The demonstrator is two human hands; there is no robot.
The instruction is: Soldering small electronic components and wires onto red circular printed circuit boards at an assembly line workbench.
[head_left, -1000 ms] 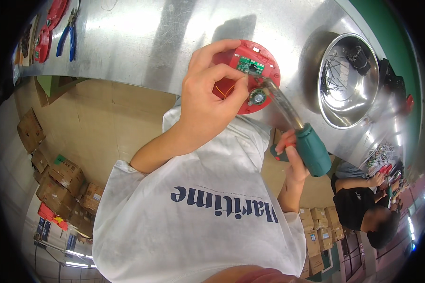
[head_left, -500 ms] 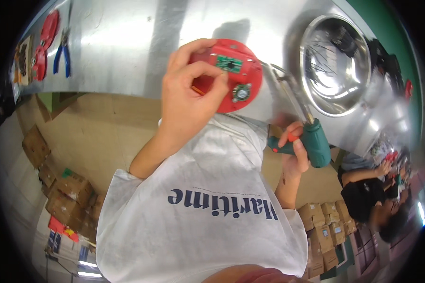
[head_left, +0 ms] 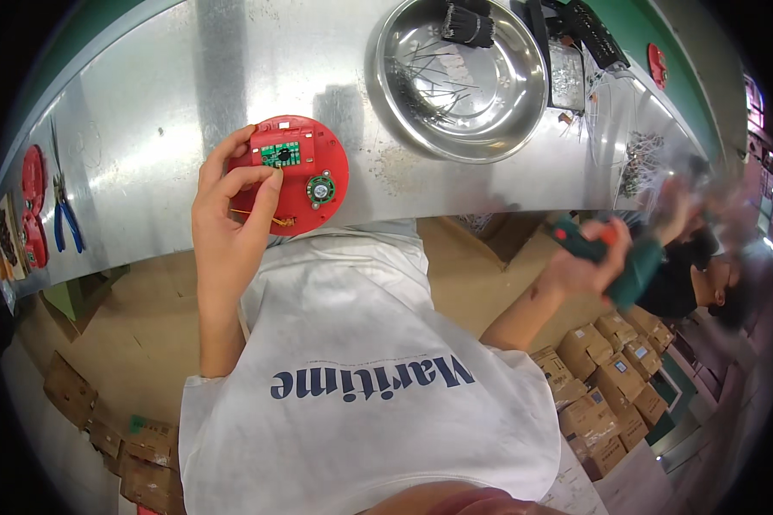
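Observation:
My left hand [head_left: 225,219] grips a red round plastic housing [head_left: 328,150] by its left side, above the near edge of the metal table. Thumb and forefinger meet by the lower edge of a small green circuit board [head_left: 281,155] set in the housing; a thin wire may be pinched there, too small to tell. Below the board to the right sits a round green-rimmed part [head_left: 320,189], and a yellow-orange wire [head_left: 283,222] runs along the bottom. Out to the right, my right hand [head_left: 586,262] is closed around a green soldering gun [head_left: 637,273], smeared by motion.
A steel basin [head_left: 511,103] with black wires [head_left: 468,26] stands on the metal table [head_left: 146,189]. Blue-handled pliers [head_left: 65,219] and red housings [head_left: 33,184] lie at left. Cardboard boxes [head_left: 588,421] are stacked on the floor at lower right. Another person [head_left: 670,283] works at far right.
My right hand has swung the soldering gun right, away from the housing. The view has turned, so the basin and the housing with my left hand appear farther left. My left hand keeps its hold.

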